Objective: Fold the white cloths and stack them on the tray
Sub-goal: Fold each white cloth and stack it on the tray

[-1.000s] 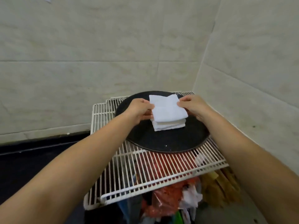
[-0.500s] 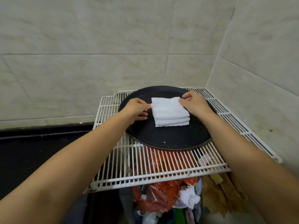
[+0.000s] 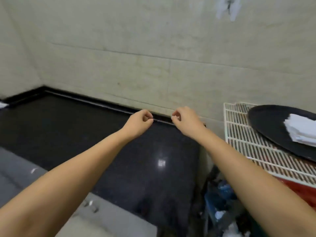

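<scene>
A stack of folded white cloths (image 3: 301, 131) lies on the round black tray (image 3: 266, 123) at the far right edge of the view. My left hand (image 3: 138, 123) and my right hand (image 3: 185, 120) hover side by side over the black counter (image 3: 85, 134), well to the left of the tray. Both hands have their fingers curled in and hold nothing. A scrap of white (image 3: 2, 105) shows at the far left edge; what it is I cannot tell.
The tray rests on a white wire rack (image 3: 248, 142) against the tiled wall (image 3: 153, 48). Below the rack sit crumpled bags and rubbish (image 3: 220, 199). A grey surface (image 3: 17, 171) lies at the lower left.
Both hands let go of the folded cloth on the stack and swung left over the counter. The view turned left, so the tray now sits at the right edge.
</scene>
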The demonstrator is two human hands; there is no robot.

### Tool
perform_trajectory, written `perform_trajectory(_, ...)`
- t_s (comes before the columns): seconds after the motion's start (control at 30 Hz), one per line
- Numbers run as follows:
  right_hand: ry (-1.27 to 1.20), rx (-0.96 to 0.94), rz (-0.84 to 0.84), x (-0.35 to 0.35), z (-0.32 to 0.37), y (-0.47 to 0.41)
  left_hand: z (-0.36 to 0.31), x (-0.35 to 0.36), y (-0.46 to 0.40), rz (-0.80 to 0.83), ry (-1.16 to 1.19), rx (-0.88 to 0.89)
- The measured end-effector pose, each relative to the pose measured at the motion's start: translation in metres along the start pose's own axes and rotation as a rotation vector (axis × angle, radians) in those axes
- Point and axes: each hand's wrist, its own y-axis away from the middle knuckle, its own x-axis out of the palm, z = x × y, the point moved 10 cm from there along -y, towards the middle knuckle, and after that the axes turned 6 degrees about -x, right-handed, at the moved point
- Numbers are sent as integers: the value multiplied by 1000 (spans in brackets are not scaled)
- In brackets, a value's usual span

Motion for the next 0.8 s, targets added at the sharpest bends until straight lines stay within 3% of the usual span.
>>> perform_trajectory(0.1,8,-95,111,82,86,-3,90,-69,37,-67,-133,-104)
perform_trajectory(0.4,57,-368,468,297,303,3,345,-232,165,-229,-198,-570)
perform_trajectory(0.57,90,-476,605,377,377,-17,437,-278,186,-275,-139,-741)
perform_trajectory(0.8,83,-610,704,469,467,-102,530,-356,143,-305,-131,-846)
